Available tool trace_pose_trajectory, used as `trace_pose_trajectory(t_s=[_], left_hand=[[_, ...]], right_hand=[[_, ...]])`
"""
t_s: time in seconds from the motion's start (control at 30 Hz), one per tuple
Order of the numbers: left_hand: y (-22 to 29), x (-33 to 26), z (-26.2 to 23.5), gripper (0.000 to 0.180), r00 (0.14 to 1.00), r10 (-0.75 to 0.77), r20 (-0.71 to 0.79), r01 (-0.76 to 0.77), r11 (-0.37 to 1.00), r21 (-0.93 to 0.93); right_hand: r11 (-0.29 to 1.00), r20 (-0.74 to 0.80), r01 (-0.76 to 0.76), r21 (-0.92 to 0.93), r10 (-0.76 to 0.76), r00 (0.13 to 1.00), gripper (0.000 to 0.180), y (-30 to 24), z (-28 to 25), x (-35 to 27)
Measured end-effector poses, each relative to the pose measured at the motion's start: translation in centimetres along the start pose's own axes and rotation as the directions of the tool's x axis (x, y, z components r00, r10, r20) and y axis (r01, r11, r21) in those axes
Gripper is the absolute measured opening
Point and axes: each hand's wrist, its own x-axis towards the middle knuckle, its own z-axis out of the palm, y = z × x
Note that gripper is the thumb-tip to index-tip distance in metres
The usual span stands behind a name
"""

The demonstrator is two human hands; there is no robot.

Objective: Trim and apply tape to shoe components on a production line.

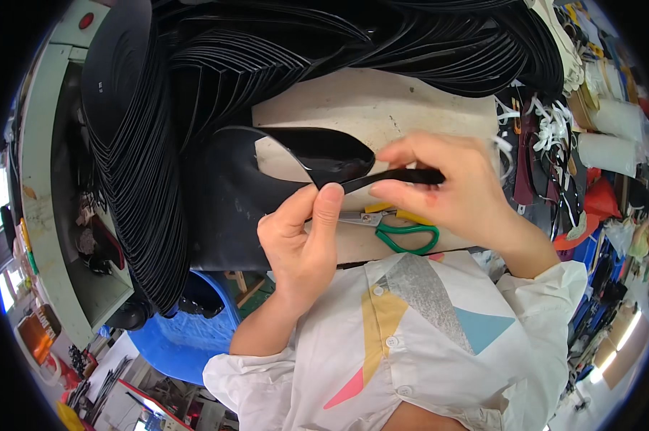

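Hands meet over the pale worktop (pixel 382 108), both gripping one black leaf-shaped cut piece (pixel 331 154). Left hand (pixel 303 241) pinches its narrow neck from below with thumb raised, while right hand (pixel 439 190) closes on the thin strip end, just right of the neck. Green-handled scissors (pixel 400 231) lie on the worktop directly beneath the piece, with stacked black sheets (pixel 145 144) fanned to its left.

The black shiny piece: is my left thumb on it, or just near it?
Touching. In the head view the left hand has its thumb tip pressed on the black shiny piece where it narrows into a strip; the right hand pinches that strip.
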Motion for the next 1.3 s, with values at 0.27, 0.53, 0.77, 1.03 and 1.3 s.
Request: trace_pose_trajectory(t_s=[0.27,0.53,0.77,1.03,1.3], left_hand=[[-1.5,-0.2,0.3,0.023,0.993,0.103,-0.053,-0.104,0.995,0.001],[-0.9,-0.8,-1.3,0.037,0.999,0.018,0.028,-0.013,0.985,-0.172],[-2.1,-1.5,-3.5,0.025,0.991,-0.004,0.132,0.06,0.903,-0.426],[-1.3,-0.2,-4.6,0.031,0.969,0.015,0.247,0.156,0.739,-0.656],[3.1,-0.1,-5.6,0.033,0.972,-0.228,0.051,0.212,0.767,-0.605]], right_hand=[[0.694,0.026,0.385,-0.609,-0.467,0.884,0.022,-2.2,-0.6,-2.4],[0.918,-0.03,0.348,-0.191,-0.359,0.933,0.017,-0.7,-2.6,-0.5],[0.983,0.107,-0.038,0.178,0.019,0.994,0.014,0.3,-1.9,0.6],[0.882,0.332,-0.111,0.458,-0.054,0.942,0.016,0.9,0.6,2.4],[0.894,0.107,0.297,0.334,-0.35,0.931,0.01,-1.2,2.8,2.3]])
